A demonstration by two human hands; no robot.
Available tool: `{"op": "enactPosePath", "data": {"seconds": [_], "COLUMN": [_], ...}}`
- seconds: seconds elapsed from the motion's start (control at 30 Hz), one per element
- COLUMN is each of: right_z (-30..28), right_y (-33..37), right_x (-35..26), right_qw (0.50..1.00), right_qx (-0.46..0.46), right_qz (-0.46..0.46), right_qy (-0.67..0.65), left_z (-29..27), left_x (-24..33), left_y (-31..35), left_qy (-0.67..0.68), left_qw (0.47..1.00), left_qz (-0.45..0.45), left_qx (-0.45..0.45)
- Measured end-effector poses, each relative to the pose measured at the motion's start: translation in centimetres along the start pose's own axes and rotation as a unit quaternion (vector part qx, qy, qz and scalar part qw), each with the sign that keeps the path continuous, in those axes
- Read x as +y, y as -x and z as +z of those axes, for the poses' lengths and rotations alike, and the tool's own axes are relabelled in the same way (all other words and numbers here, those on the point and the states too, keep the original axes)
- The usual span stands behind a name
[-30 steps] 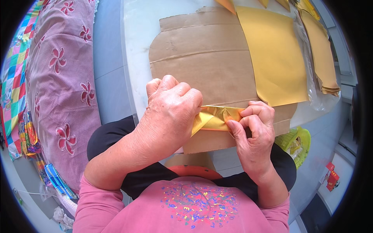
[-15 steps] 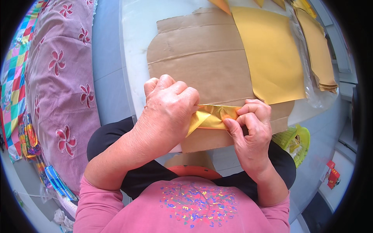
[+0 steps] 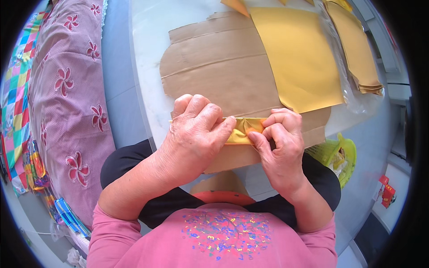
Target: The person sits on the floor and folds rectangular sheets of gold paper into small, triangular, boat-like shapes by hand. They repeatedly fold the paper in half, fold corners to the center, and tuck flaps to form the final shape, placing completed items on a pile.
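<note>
Between my hands a strip of folded shiny gold paper [image 3: 243, 129] is stretched above the cardboard. My left hand [image 3: 192, 129] is closed on its left part, with the thumb pressed along the paper and most of that end hidden under the fingers. My right hand [image 3: 280, 138] pinches the right end between thumb and fingers. The paper is creased and puckered in the middle. Beneath lies a flat sheet of brown cardboard [image 3: 219, 67], and to its right a large flat sheet of gold paper [image 3: 299, 58].
Brown-gold sheets [image 3: 355, 49] lie stacked on clear plastic at the table's right. The pale table [image 3: 149, 27] carries folded gold pieces [image 3: 235, 6] at its far edge. A green basket [image 3: 346, 156] stands right of my knee. A pink flowered cover [image 3: 78, 116] lies at left.
My left thumb has extended onto the gold strip, and the left hand has shifted slightly over it. My right hand keeps its pinch, moved slightly left. The view has shifted a little.
</note>
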State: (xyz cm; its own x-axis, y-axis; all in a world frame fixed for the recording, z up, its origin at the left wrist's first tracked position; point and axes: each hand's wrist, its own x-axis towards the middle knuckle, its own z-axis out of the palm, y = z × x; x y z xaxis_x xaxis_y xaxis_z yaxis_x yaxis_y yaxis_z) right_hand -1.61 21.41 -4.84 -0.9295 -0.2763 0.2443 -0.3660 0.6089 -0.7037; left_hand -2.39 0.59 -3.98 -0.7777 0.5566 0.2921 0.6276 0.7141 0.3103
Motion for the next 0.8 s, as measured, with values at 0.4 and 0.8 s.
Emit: {"op": "enactPosePath", "data": {"seconds": [0.4, 0.8], "right_z": [-0.1, -0.6], "right_y": [0.4, 1.6], "right_x": [0.1, 1.3], "right_qw": [1.000, 0.997], "right_qx": [0.006, 0.017], "right_qz": [-0.003, -0.070], "right_qy": [0.010, 0.033], "left_z": [-0.4, 1.1], "left_x": [2.2, 3.0], "left_y": [0.3, 1.8], "left_qy": [-0.020, 0.008], "left_qw": [0.993, 0.984], "left_qz": [-0.017, -0.035], "left_qx": [-0.117, -0.176]}}
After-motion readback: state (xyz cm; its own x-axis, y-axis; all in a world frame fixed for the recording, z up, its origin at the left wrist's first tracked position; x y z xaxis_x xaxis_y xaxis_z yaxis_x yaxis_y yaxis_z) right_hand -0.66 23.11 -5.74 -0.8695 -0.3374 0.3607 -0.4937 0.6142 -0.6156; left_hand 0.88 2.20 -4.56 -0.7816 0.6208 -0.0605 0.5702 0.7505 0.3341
